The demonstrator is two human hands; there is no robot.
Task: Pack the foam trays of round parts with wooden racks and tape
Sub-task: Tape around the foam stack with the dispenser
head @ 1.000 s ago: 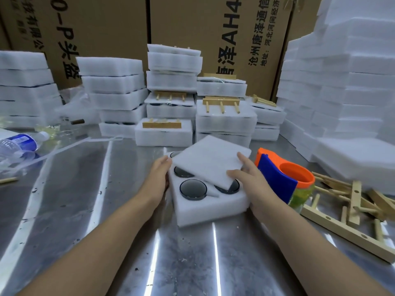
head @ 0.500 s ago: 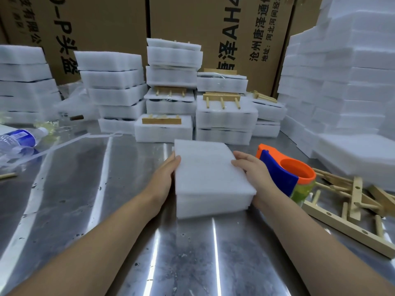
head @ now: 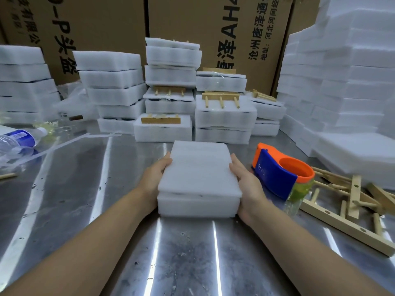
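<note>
We've got the foam tray point(head: 198, 205) at the middle of the worktop point(head: 85, 189), w/ a foam sheet point(head: 199, 167) lying flat on top as a cover; a thin dark seam shows btwn the two. Our left hand point(head: 155, 178) grips the tray's left side, thumb hooked over the sheet's edge, other fingers hidden behind the foam. Our right hand point(head: 245, 180) does the same on the right side, thumb on top. Can't tell if the tray sits on the worktop or is just off it. The orange & blue tape dispenser point(head: 277, 176) stands just beside the right hand; contact unclear. Loose wooden racks point(head: 352, 201) lie in a heap further right. Behind: stacks of foam trays point(head: 224, 116), some w/ a rack on top, e.g. the small rack point(head: 160, 120) straight ahead. Cardboard boxes point(head: 102, 24) at the back. A water bottle point(head: 15, 139) lies on its side, far left.
</note>
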